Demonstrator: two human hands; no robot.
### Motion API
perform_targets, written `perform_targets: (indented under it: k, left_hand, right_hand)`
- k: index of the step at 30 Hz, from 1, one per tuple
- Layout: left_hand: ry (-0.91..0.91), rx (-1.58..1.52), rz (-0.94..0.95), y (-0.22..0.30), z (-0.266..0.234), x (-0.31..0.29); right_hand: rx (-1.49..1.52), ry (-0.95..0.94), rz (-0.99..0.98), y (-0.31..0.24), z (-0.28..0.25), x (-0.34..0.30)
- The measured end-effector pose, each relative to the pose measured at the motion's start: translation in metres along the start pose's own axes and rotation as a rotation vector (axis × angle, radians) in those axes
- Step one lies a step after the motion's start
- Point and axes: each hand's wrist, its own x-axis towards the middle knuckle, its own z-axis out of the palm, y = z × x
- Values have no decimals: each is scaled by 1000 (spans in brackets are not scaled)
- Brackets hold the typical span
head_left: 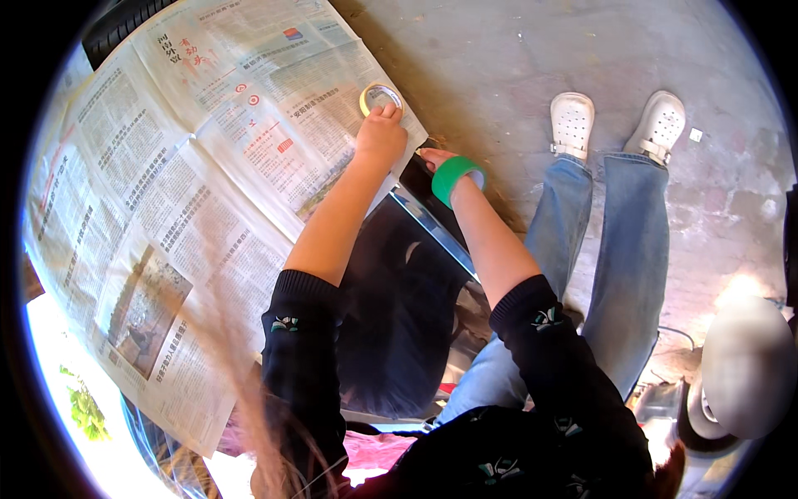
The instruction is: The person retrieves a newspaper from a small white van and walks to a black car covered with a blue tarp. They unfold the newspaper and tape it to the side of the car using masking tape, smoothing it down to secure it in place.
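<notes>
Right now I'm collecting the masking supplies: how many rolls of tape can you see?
2. A yellowish tape roll lies on the newspaper under the left hand. A green tape roll sits around the right wrist, behind the right hand. Others may be hidden.

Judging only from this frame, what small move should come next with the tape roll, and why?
Probably draw the yellowish masking tape roll along the newspaper sheet's edge: the left hand holds it at the paper's corner, while the right hand, green tape ring on its wrist, steadies that edge.
</notes>
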Motion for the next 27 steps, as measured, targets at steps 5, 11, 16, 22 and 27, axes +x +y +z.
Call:
perform_targets:
  k: [5,11,16,22,27]
  left_hand:
    - [53,3,7,-2,9,0]
    - [12,16,21,2,3,2]
    - [121,12,-11,1,20,3]
    - [-38,54,27,-9,12,40]
    - [-136,37,11,-15,22,63]
  right_hand:
    - [-358,31,5,-12,19,2]
    - [-796,90,39,-23,22,8]
    - [-847,27,151,-19,9,3]
    - [-692,89,175,-1,7,23]
    - [-781,-8,252,-26,8,-9]
